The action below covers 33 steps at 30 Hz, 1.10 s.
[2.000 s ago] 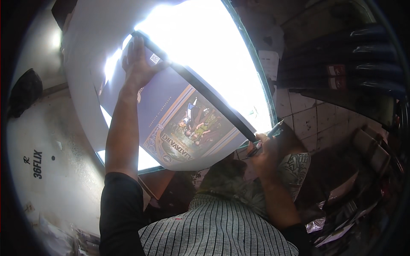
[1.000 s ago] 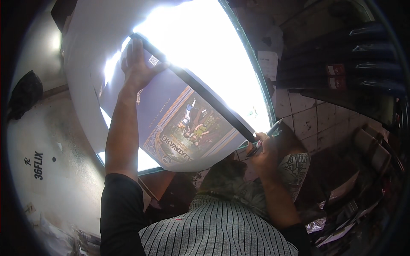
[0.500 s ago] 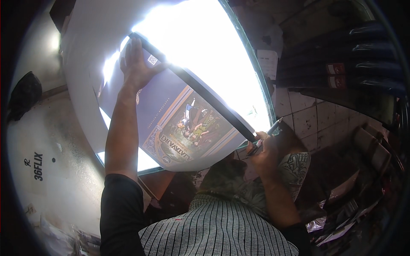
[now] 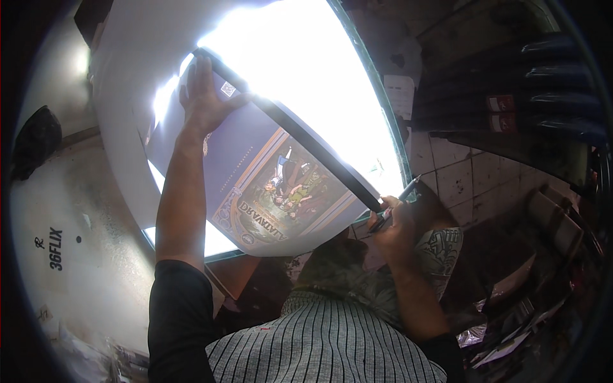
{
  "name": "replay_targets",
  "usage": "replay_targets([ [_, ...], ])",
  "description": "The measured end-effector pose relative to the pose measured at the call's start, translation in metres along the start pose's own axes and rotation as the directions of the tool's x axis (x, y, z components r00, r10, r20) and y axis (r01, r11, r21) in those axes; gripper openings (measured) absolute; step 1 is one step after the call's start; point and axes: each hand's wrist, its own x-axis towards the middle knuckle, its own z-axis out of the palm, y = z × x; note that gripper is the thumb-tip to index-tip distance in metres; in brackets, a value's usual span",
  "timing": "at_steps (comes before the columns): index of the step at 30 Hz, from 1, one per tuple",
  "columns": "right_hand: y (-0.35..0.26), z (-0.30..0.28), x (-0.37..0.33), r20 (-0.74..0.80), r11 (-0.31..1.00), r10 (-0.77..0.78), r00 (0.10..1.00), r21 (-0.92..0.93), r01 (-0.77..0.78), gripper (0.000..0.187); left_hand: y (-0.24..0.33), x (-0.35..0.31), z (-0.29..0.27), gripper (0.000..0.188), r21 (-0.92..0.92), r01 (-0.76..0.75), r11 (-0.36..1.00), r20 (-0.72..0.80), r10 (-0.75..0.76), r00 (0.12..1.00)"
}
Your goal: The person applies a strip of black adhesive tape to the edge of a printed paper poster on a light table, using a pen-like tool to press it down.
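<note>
My left hand (image 4: 207, 105) lies with fingers stretched and thumb spread on a printed sheet (image 4: 233, 147). Its fingertips and thumb reach the dark straightedge (image 4: 290, 121). That bar runs slantwise down to the right along the sheet's edge. The sheet is purple-blue, with a framed cartoon picture, and its near edge curls over the table edge. At the bar's lower end, my right hand (image 4: 397, 233) is closed around a slim pen-like tool (image 4: 410, 187). One pointed end sticks out up and right; a darker part shows below the fingers. Its exact kind is unclear.
Beneath the sheet is a brightly lit glass-topped table (image 4: 319, 51) with a greenish edge. A white surface (image 4: 96, 204) stands at left with a black bag (image 4: 37, 142). Dark blue rolls (image 4: 523, 92) lie at right, above a tiled floor (image 4: 454, 175). Stacked papers (image 4: 511, 319) fill the lower right.
Almost nothing has shifted. The pen-like tool in my right hand has tilted very slightly; my left hand, the straightedge and the sheet stay in place.
</note>
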Motion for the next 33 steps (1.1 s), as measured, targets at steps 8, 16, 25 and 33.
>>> replay_targets([
  [8, 0.011, 0.008, -0.006, -0.084, 0.978, -0.139, 0.987, -0.166, 0.124, 0.032, 0.003, -0.003, 0.000, 0.143, -0.104, 0.010, 0.995, 0.041, -0.006, 0.999],
  [16, 0.005, 0.007, -0.002, -0.004, 0.993, -0.086, 0.996, -0.081, 0.085, 0.029, 0.005, -0.021, -0.027, 0.142, -0.070, 0.096, 0.993, 0.109, -0.088, 0.990],
  [25, 0.010, 0.006, -0.002, 0.005, 0.986, -0.107, 0.994, -0.129, 0.106, 0.029, 0.003, -0.024, -0.015, 0.142, -0.146, 0.019, 0.989, -0.054, -0.027, 0.998],
  [33, 0.013, 0.006, -0.005, 0.000, 0.982, -0.127, 0.992, -0.138, 0.126, 0.029, 0.005, -0.027, -0.018, 0.133, -0.161, -0.001, 0.987, -0.050, -0.008, 0.999],
])
